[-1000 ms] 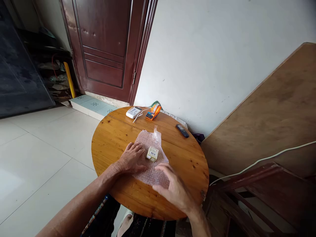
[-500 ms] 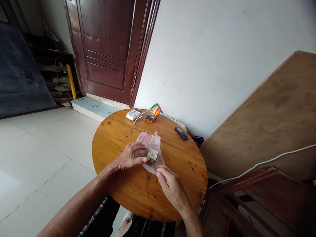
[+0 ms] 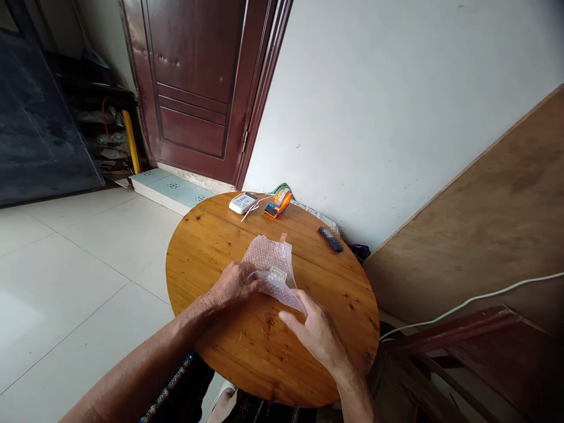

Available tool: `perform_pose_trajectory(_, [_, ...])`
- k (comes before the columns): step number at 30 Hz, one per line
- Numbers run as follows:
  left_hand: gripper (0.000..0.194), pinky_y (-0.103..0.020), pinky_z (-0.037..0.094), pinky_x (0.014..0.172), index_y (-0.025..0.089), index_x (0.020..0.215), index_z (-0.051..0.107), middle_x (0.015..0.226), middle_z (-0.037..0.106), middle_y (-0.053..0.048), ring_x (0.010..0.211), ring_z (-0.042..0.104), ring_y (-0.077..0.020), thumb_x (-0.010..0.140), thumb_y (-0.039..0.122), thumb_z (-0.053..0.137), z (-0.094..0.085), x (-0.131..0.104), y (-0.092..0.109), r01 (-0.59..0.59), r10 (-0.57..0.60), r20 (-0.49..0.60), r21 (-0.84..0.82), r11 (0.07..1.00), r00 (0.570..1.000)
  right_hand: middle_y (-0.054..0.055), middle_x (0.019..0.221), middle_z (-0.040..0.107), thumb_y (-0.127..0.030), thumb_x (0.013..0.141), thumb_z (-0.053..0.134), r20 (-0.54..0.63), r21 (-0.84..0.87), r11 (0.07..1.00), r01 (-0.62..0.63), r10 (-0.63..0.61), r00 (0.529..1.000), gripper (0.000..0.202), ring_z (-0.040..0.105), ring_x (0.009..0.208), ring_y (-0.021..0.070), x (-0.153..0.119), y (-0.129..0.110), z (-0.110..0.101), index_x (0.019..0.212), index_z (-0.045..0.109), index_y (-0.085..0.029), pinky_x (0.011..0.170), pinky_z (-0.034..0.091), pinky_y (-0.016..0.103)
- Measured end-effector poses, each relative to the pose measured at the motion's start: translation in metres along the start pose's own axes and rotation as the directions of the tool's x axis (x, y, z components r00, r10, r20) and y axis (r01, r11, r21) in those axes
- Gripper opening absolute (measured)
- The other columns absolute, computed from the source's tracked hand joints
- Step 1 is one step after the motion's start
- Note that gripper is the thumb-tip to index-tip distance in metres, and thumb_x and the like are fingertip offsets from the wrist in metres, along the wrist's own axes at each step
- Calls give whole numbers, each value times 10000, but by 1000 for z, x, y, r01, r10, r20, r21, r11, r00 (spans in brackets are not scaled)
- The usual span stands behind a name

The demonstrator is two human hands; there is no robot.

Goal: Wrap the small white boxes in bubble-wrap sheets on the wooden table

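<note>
A sheet of clear bubble wrap (image 3: 268, 257) lies on the round wooden table (image 3: 207, 247). A small cream box with a barcode label (image 3: 278, 274) sits on it, half covered by a flap of the wrap folded over from the near side. My left hand (image 3: 235, 284) presses on the wrap and the box's left side. My right hand (image 3: 315, 332) pinches the near corner of the folded flap.
At the table's far edge lie a white device with a cord (image 3: 243, 202), an orange tape dispenser (image 3: 277, 203) and a dark remote (image 3: 331, 239). A wooden board (image 3: 484, 205) leans on the wall at right, with a dark wooden chair frame (image 3: 462, 346) below. A brown door (image 3: 198, 88) stands behind.
The near part of the bubble wrap has been lifted and folded over the small box, which was fully exposed before. My right hand went from flat on the wrap to pinching its corner.
</note>
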State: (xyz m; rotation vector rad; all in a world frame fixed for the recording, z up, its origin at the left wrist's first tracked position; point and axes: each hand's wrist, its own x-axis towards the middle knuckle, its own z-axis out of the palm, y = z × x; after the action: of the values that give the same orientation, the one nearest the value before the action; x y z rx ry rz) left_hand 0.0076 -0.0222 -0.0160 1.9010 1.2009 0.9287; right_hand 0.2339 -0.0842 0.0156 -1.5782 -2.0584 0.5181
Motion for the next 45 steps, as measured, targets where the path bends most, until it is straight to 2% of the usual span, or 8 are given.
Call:
perform_pose_trajectory(2, [144, -235, 396, 640, 150, 731, 627, 693, 624, -5, 653, 537, -134, 806, 268, 591, 3, 0, -1, 16, -15, -24, 33, 999, 1000, 33, 842, 712, -346, 887, 510, -50, 9, 1000, -22, 22, 999, 168, 648, 751, 204, 6, 4, 1, 906, 627, -226, 695, 478, 305])
perform_pose_trajectory(6, [167, -210, 325, 571, 157, 667, 560, 600, 518, 46, 572, 437, -93, 797, 260, 579, 8, 1, -2, 84, -84, -52, 5, 996, 995, -14, 613, 566, -386, 902, 462, -51, 44, 999, -14, 16, 999, 299, 508, 584, 150, 26, 16, 0, 675, 548, -211, 559, 367, 257])
perform_pose_trajectory(17, [185, -242, 401, 613, 184, 859, 665, 759, 662, -14, 706, 602, -176, 710, 289, 699, -10, 26, 30, 162, -168, 45, 112, 980, 985, 33, 814, 718, -380, 883, 465, 17, 303, 952, -37, 33, 999, 314, 638, 806, 217, 64, 28, -1, 901, 723, -202, 761, 469, 314])
perform_pose_trajectory(22, [24, -243, 446, 689, 165, 710, 625, 908, 712, -32, 784, 618, -163, 718, 174, 645, 7, 38, 18, 92, -90, 32, -75, 993, 995, 39, 853, 733, -452, 887, 503, 9, 419, 901, -108, 115, 993, 354, 652, 804, 214, 66, 32, 10, 954, 731, -191, 732, 489, 300])
perform_pose_trajectory(27, [17, -201, 372, 547, 149, 708, 574, 642, 578, 28, 582, 499, -99, 706, 149, 590, 18, 38, 5, 145, -136, 49, -309, 940, 989, 27, 858, 726, -448, 903, 519, 41, 508, 854, -113, 107, 993, 331, 642, 785, 190, 59, 34, 15, 964, 723, -195, 712, 487, 269])
perform_pose_trajectory(37, [388, -216, 384, 604, 138, 1036, 611, 809, 582, 8, 680, 491, -108, 700, 309, 700, 11, 31, 9, 124, -36, 204, -440, 889, 978, 14, 747, 677, -440, 931, 449, -57, 368, 929, -20, 45, 997, 356, 595, 704, 181, 53, 25, 16, 918, 711, -199, 646, 462, 259])
perform_pose_trajectory(40, [390, -228, 409, 669, 137, 1040, 641, 884, 617, -17, 750, 525, -123, 722, 351, 711, 12, 30, 8, 83, 11, 204, -444, 892, 979, 13, 754, 676, -432, 937, 444, -93, 357, 934, 22, 12, 996, 342, 594, 700, 179, 52, 23, 16, 919, 701, -208, 657, 466, 262])
perform_pose_trajectory(45, [353, -212, 365, 566, 129, 918, 631, 688, 549, 32, 596, 462, -88, 704, 395, 719, 14, 31, 9, 177, -67, 237, -483, 858, 969, 24, 800, 696, -447, 933, 454, -143, 376, 925, 46, 9, 990, 323, 620, 745, 194, 52, 22, 14, 892, 677, -217, 701, 479, 276])
